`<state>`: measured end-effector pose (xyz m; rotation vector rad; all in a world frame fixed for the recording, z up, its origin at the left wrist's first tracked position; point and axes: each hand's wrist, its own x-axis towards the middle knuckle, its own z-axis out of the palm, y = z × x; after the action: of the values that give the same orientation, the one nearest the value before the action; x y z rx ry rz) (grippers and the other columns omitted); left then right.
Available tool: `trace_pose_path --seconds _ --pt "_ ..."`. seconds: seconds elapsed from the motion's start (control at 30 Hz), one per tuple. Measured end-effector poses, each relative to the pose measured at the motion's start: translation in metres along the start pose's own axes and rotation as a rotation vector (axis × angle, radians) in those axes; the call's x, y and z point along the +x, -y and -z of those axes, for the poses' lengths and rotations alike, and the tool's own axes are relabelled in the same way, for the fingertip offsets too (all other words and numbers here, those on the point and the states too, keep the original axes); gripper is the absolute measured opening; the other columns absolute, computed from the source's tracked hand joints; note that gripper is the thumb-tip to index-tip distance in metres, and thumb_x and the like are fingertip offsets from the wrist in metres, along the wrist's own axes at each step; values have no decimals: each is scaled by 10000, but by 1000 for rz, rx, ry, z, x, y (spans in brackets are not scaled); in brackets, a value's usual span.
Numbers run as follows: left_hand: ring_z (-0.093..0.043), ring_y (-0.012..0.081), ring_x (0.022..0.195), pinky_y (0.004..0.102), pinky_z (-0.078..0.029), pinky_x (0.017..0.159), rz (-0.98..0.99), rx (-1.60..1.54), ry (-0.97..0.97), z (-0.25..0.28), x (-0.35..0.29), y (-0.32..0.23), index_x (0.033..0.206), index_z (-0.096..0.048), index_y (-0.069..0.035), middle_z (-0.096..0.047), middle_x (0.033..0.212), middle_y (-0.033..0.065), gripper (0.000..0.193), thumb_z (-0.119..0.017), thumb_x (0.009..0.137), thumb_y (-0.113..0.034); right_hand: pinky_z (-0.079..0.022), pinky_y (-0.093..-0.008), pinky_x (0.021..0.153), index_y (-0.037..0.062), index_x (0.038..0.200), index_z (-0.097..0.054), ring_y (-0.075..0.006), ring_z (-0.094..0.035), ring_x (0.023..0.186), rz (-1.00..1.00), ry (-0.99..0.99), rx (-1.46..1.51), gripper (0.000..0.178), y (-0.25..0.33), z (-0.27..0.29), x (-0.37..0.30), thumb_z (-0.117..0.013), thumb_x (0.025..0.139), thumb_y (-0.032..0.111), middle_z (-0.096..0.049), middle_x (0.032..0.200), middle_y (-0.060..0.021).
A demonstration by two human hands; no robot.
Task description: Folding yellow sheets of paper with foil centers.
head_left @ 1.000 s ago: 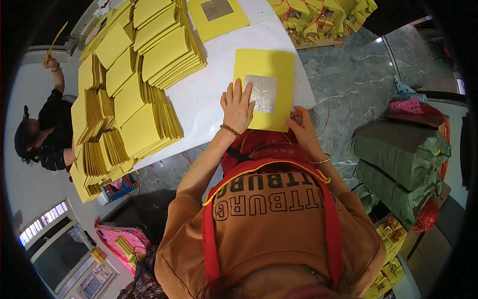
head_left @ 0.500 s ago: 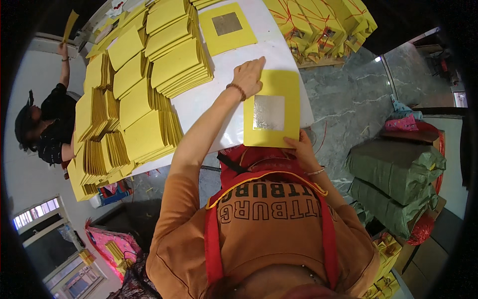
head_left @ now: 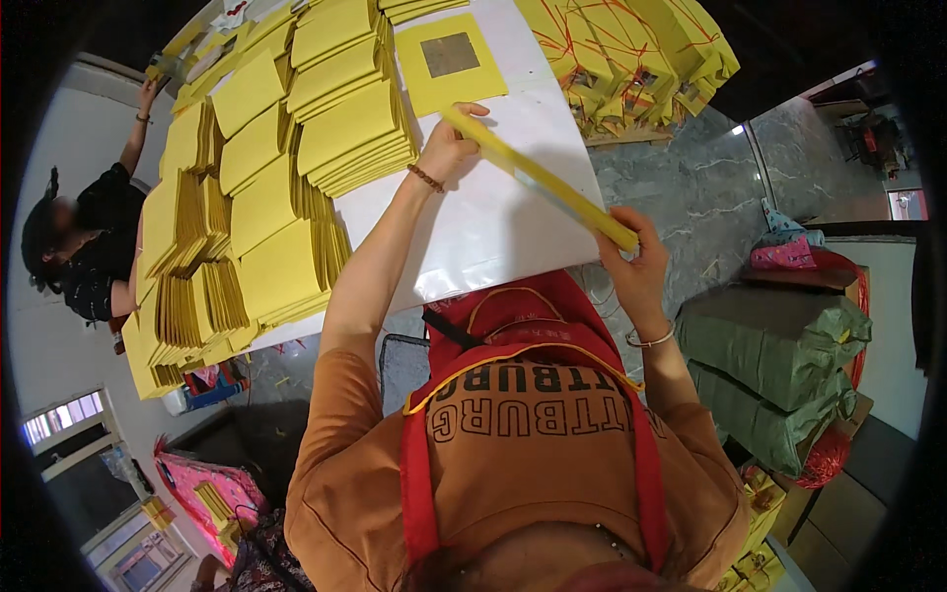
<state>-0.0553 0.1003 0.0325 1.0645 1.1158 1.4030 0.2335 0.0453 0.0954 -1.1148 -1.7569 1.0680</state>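
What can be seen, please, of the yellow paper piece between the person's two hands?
The yellow paper piece looks flat, perhaps several sheets together, and is seen nearly edge-on as a long, narrow band. A pale, silvery patch shows near its middle. It slants from upper left to lower right over the white tabletop; whether it touches that is unclear. The left hand holds its far end and the right hand its near end.

1 yellow paper piece (head_left: 541,178), perhaps layered, slants nearly edge-on above the white table (head_left: 483,232), held at 2 ends.
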Motion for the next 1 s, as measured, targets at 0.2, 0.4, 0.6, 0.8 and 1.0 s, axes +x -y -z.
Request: trace_pose_path --seconds 0.2,0.4,0.6,0.8,1.0 --pt "-563 160 883 298 -462 813 88 -129 69 12 -9 29 1114 -491 -24 -586 920 52 413 -486 716 88 -447 -244 753 33 1082 -532 -112 -540 852 -85 -45 231 335 -36 -23 -4 -630 762 5 -581 935 -40" --pt "-556 165 924 294 -455 817 94 -42 46 8 -4 30 1161 -435 -30 -558 991 53 507 -476 680 123 -435 -238 787 15 1120 -516 -113 -525 910 -84 -12 298 394 -46 -21 10 -656 753 9 -555 1046 -47" --pt "-543 150 888 260 -446 753 46 -90 -2 4 1 34 1170 -415 -43 -544 987 53 518 -485 677 100 -427 -235 812 15 1162 -503 -113 -510 967 -28 -55 347 452 -40 -18 22 -675 744 22 -545 1091 -50" --pt "-523 137 864 244 -428 708 67 9 -7 3 -1 35 1167 -424 -49 -533 992 54 504 -493 683 72 -441 -235 766 -2 1077 -568 -104 -541 870 -25 -70 276 311 -62 -24 24 -649 783 58 -588 980 -30" --pt "-520 167 853 283 -448 702 -202 711 -399 -4 -15 32 1163 -425 -5 -513 949 93 450 -517 725 -48 -436 -230 739 -6 1056 -579 -84 -538 856 -152 -149 341 249 -57 -35 21 -609 833 100 -597 943 -17"
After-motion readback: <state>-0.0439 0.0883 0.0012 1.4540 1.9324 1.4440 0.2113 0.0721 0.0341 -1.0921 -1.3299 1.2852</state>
